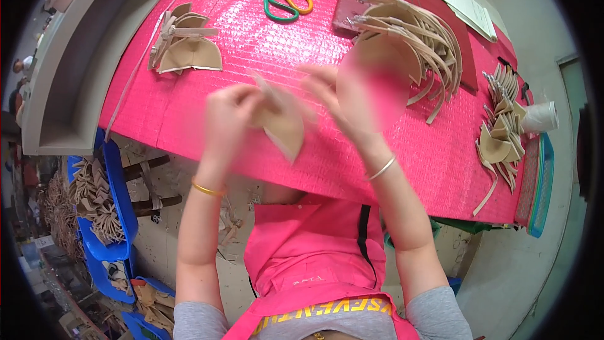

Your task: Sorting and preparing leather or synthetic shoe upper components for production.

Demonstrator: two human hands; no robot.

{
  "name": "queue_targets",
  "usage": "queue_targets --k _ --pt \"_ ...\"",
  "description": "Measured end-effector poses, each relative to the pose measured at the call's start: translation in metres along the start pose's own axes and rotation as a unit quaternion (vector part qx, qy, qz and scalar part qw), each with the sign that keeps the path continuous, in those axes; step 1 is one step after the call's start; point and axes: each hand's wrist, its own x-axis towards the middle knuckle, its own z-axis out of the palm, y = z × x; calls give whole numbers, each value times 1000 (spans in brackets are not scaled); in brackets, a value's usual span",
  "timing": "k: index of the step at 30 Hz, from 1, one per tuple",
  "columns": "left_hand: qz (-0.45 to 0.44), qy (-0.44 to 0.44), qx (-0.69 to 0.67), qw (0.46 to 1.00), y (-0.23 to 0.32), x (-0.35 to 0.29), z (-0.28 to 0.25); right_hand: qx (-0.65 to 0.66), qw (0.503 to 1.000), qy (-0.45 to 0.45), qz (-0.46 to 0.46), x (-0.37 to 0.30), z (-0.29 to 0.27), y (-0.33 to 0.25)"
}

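Note:
My left hand (228,118), smeared by motion, pinches a beige curved piece (283,131) of leather or stiff fabric above the near part of the pink-covered table (245,157). My right hand (346,104) is just to the right of that piece, also blurred, with its fingers stretched apart and nothing seen in them. Beyond my right hand, a stack of similar beige pieces with long straps (434,38) rests partly on a dark red board (467,66). Beyond my left hand lies a smaller group of beige curved pieces (190,55).
Scissors (283,9) with green and yellow handles lie at the far side. More strapped beige pieces (497,138) and a white roll (540,117) are at the right edge. A grey shelf unit (82,56) borders the left; blue bins (126,204) with beige parts stand below.

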Motion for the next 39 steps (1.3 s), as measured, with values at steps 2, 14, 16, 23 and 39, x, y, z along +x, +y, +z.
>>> queue_targets --k 2,14,16,23,39 --pt "-7 173 -57 983 -35 27 -25 -325 921 143 -159 24 -38 5" --pt "104 398 76 908 -6 20 -9 -538 790 97 -278 20 -93 -15" --pt "99 134 -162 973 40 8 7 -376 907 40 -186 -4 -68 -44" --pt "-129 -303 -332 884 47 2 24 -161 971 -67 161 -66 -62 -25" --pt "-141 -283 -308 897 19 13 -8 -235 951 -168 -111 -97 -57 -42"
